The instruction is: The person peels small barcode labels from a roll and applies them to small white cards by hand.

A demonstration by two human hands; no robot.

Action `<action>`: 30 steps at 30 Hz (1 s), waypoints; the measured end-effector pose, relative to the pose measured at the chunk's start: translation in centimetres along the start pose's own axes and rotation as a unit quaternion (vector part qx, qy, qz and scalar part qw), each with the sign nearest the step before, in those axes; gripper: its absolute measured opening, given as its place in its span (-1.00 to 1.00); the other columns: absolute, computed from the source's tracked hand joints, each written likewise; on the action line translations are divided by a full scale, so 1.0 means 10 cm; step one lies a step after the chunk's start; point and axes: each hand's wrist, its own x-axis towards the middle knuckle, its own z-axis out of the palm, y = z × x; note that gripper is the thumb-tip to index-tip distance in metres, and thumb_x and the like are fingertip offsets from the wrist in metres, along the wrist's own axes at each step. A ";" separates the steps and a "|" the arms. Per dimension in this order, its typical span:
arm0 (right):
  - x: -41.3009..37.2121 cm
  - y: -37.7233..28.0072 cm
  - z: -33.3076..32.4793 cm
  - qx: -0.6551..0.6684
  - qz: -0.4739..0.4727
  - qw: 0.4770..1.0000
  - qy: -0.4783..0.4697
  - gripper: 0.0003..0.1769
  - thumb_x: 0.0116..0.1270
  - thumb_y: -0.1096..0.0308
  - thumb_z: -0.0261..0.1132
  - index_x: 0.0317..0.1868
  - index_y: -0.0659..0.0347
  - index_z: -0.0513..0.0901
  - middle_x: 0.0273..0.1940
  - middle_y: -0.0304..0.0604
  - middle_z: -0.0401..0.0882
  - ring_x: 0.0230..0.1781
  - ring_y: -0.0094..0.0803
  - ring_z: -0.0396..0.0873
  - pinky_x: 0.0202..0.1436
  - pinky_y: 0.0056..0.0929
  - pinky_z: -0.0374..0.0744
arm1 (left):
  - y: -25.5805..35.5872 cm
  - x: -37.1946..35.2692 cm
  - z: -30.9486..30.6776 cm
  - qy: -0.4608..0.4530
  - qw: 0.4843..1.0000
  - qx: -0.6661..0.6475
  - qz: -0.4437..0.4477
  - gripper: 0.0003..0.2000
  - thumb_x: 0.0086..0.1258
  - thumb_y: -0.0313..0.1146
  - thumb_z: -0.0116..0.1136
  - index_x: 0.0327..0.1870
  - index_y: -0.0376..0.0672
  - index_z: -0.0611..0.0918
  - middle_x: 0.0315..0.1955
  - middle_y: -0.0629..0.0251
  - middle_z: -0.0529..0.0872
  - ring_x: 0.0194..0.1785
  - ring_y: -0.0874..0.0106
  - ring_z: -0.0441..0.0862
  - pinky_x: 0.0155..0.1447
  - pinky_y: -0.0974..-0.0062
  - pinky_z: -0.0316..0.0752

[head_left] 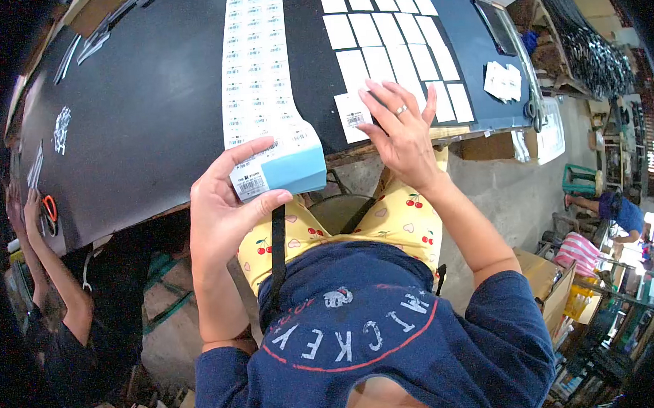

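A long strip of white barcode labels (255, 68) runs down the dark table (147, 102) and over its near edge. My left hand (222, 216) grips the strip's loose end between thumb and fingers, where the light-blue backing (296, 172) is folded outward and a label shows beside it. My right hand (408, 138) has its fingers spread above a white card (347, 105) near the table's front edge. A barcode label sits on that card, close to my fingertips. Rows of plain white cards (365, 31) lie just beyond this hand, partly covered by it.
Small labelled cards (503, 82) lie piled on the right, near a dark flat device (495, 27) and dark-handled scissors (533, 113). At far left, a co-worker's hands (29, 206) are beside orange-handled scissors (50, 207). A clear plastic bin (550, 132) stands below the right edge.
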 end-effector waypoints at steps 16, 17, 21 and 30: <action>-0.21 -0.33 -0.03 0.050 0.129 0.990 0.000 -0.46 0.12 0.12 0.42 0.09 0.17 0.60 0.08 -0.12 0.43 0.16 -0.15 0.32 0.27 0.07 0.11 | 0.01 0.04 -0.02 0.008 1.000 -0.010 -0.009 -0.45 0.08 -0.65 0.40 0.15 -0.43 0.50 -0.03 0.06 0.64 0.01 0.44 0.62 0.10 0.52 0.55; -0.19 -0.35 -0.05 0.049 0.129 0.990 0.000 -0.46 0.12 0.12 0.42 0.09 0.17 0.60 0.08 -0.12 0.43 0.16 -0.15 0.32 0.27 0.07 0.11 | 0.00 0.04 -0.01 0.007 1.000 -0.013 -0.008 -0.45 0.08 -0.65 0.40 0.15 -0.43 0.50 -0.03 0.06 0.64 0.01 0.44 0.62 0.10 0.52 0.55; -0.08 -0.43 -0.08 0.101 0.248 0.963 -0.024 -0.48 0.00 0.24 0.49 0.04 0.08 0.63 -0.07 -0.17 0.44 0.05 -0.17 0.34 0.12 -0.14 0.19 | -0.02 0.04 0.02 0.009 1.000 -0.021 -0.005 -0.45 0.07 -0.67 0.40 0.15 -0.42 0.50 -0.02 0.06 0.64 0.02 0.44 0.62 0.10 0.52 0.55; 0.05 -0.39 -0.08 0.266 0.265 0.924 -0.067 -0.59 0.02 0.49 0.41 -0.06 0.16 0.56 -0.30 -0.15 0.63 -0.20 -0.27 0.57 -0.09 -0.32 0.41 | 0.02 0.05 0.06 0.024 0.999 0.048 0.000 -0.55 0.14 -0.67 0.29 0.11 -0.39 0.54 -0.01 0.16 0.61 0.02 0.47 0.59 0.12 0.53 0.49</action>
